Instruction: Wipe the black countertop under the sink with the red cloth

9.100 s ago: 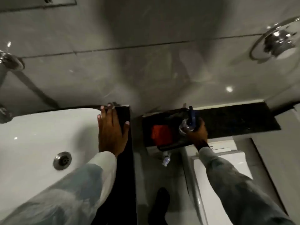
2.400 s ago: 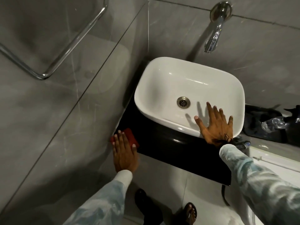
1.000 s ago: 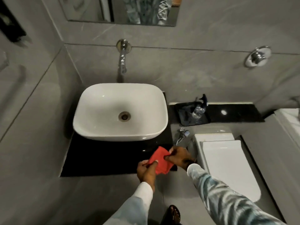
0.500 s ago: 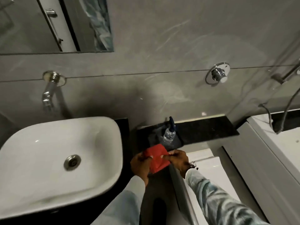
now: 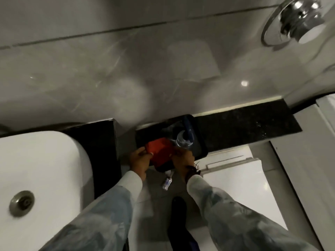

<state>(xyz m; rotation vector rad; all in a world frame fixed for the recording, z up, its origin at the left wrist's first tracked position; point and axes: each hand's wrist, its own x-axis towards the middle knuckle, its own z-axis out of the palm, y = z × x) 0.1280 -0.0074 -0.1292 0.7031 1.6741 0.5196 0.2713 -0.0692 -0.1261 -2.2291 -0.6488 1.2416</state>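
Note:
The red cloth (image 5: 160,150) is folded small and held over the left end of a black tray (image 5: 200,149) on the ledge right of the sink. My left hand (image 5: 138,161) pinches its left edge and my right hand (image 5: 182,159) grips its right edge. The black countertop (image 5: 101,142) runs under and beside the white sink (image 5: 39,171) at the left. Neither hand touches that countertop.
A clear spray bottle with a blue head (image 5: 184,138) stands in the tray by my right hand. The black speckled ledge (image 5: 250,122) continues right. A white toilet lid (image 5: 241,182) lies below it. A chrome wall fitting (image 5: 297,19) sits top right; a small tap (image 5: 167,182) hangs below the tray.
Both hands have carried the red cloth forward and down onto the left end of the black tray. The view has dropped closer to the ledge and the sink has slid further left.

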